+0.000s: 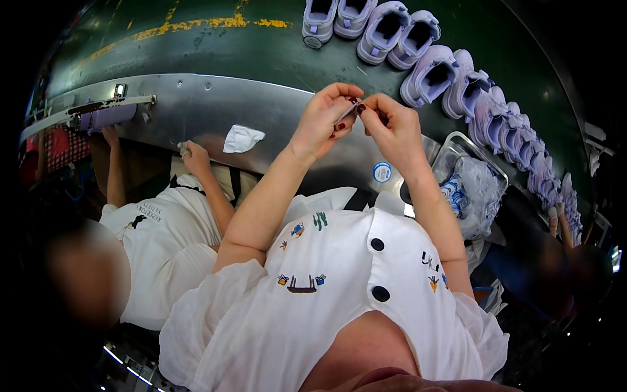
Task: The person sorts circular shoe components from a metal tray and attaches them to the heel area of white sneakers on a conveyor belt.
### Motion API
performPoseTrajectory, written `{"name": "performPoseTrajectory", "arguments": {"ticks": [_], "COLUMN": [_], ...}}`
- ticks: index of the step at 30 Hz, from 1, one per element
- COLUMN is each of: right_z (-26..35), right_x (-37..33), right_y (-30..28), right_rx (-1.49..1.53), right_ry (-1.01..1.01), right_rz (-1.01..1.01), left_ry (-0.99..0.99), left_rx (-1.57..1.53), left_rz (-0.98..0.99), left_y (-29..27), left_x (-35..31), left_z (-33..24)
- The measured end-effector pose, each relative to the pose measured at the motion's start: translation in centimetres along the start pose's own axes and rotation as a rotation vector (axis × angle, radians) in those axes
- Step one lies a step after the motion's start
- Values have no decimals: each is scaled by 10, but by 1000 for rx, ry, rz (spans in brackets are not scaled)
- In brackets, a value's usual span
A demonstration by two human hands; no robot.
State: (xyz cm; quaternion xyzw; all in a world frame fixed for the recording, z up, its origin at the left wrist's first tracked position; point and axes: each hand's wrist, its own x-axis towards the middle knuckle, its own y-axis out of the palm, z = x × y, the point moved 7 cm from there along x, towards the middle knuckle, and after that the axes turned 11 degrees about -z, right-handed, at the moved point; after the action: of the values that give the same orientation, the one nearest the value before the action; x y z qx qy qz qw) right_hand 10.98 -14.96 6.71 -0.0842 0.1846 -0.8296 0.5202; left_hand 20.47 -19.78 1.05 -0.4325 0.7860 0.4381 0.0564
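Two bare hands, left hand point(325, 121) and right hand point(396, 129), meet above the far edge of the steel ledge point(189, 108). Left pinches a thin pale piece point(346, 112); right fingertips are bunched at its end, grip undetermined. On the ledge: white cloth point(243, 139), round blue-and-white item point(382, 172). Beyond the ledge: lilac shoes point(429, 76) on a green surface point(274, 55). Hazard: a loosened pinch could drop the piece over the ledge's far edge.

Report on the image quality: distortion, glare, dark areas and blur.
Head view: fisheye bowing of the metal ledge, with black corners; head view: a soft sheen on that ledge and on the green surface; head view: both hands, left and right, fairly clear; head view: the left co-worker's head blurred out.
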Motion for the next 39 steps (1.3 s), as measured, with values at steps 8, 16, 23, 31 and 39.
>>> {"name": "performPoseTrajectory", "arguments": {"ticks": [8, 16, 23, 31, 39], "right_z": [-29, -53, -111, -111, -107], "right_x": [16, 83, 86, 107, 113], "right_y": [43, 25, -17, -6, 4], "right_rx": [688, 720, 150, -465, -194], "right_ry": [509, 206, 237, 82, 139], "right_rz": [313, -73, -294, -358, -267], "left_ry": [129, 175, 425, 557, 662], "left_rx": [333, 756, 1055, 1081, 1273], "left_rz": [-104, -84, -162, -159, -121], "left_y": [-30, -63, -58, -21, -5], "left_x": [27, 81, 134, 159, 151], "left_z": [-29, -25, -30, -14, -26]}}
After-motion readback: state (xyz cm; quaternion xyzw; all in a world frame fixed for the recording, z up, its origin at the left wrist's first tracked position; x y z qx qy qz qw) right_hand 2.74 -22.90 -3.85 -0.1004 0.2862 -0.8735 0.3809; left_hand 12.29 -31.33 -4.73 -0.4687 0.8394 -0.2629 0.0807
